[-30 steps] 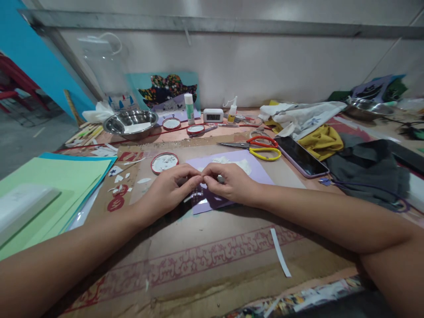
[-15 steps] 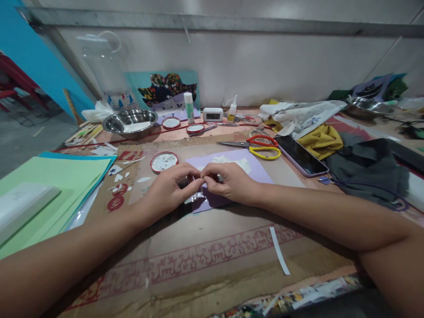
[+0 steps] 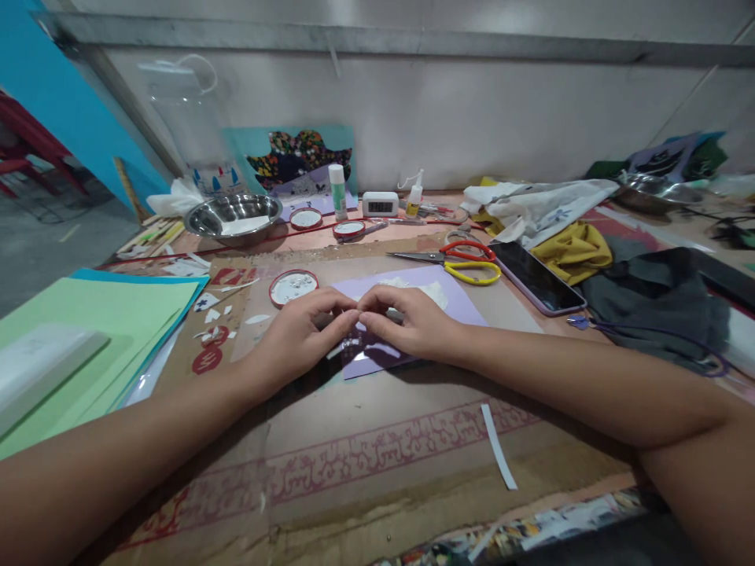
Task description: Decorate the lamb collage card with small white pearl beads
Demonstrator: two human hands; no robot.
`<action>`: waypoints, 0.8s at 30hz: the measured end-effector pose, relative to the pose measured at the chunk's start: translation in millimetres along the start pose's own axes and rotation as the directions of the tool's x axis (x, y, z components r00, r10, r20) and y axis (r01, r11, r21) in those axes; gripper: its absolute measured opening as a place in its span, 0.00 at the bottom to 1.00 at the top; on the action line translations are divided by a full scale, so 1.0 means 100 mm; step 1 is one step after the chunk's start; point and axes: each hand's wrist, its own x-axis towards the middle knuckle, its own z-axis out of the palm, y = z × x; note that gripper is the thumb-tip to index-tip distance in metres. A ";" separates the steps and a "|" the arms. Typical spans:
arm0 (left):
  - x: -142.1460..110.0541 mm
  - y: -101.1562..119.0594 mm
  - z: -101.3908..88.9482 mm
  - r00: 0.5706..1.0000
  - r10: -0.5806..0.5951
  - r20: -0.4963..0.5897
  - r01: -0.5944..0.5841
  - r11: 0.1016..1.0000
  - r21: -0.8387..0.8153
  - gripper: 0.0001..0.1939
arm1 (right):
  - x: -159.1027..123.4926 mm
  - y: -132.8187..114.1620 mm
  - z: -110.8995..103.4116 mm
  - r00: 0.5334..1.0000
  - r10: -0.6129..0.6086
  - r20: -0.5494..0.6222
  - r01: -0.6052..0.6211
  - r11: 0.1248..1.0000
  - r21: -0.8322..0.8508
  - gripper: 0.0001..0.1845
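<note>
My left hand point(image 3: 307, 326) and my right hand point(image 3: 413, 318) meet at the fingertips over a purple sheet of paper point(image 3: 383, 358). Both are closed in a pinch on a small clear plastic bag point(image 3: 352, 343). Shiny little bits show in it below my left thumb; its upper part is hidden by my fingers. White patches point(image 3: 435, 292) lie on the sheet behind my right hand. Just beyond my left hand stands a red-rimmed round lid point(image 3: 293, 288) with small pieces in it.
Red-and-yellow-handled scissors point(image 3: 465, 262) and a phone point(image 3: 536, 277) lie to the right. A steel bowl point(image 3: 233, 216), a glue stick point(image 3: 337, 192), a small clock point(image 3: 380, 204) and a glue bottle point(image 3: 414, 196) line the back. Green paper point(image 3: 135, 306) is at left, a white strip point(image 3: 499, 446) in front.
My thumbs have straightened and come tip to tip. The clear plastic below them has shifted and shows more shine. Little else differs.
</note>
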 end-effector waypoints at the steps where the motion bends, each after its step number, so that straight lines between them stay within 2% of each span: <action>1: 0.00 0.00 0.00 1.000 0.000 -0.001 0.000 1.000 -0.011 0.10 | 0.00 0.01 0.00 1.000 -0.003 -0.004 0.003 1.000 -0.006 0.10; 14: 0.01 -0.02 0.02 1.000 0.028 -0.004 -0.028 0.998 -0.056 0.09 | 0.02 0.03 0.03 1.000 -0.002 -0.030 0.001 1.000 -0.026 0.08; 24: 0.01 -0.01 0.03 0.999 0.039 0.006 -0.038 0.999 -0.018 0.09 | 0.01 0.02 0.04 0.999 0.020 -0.038 -0.021 0.999 -0.026 0.07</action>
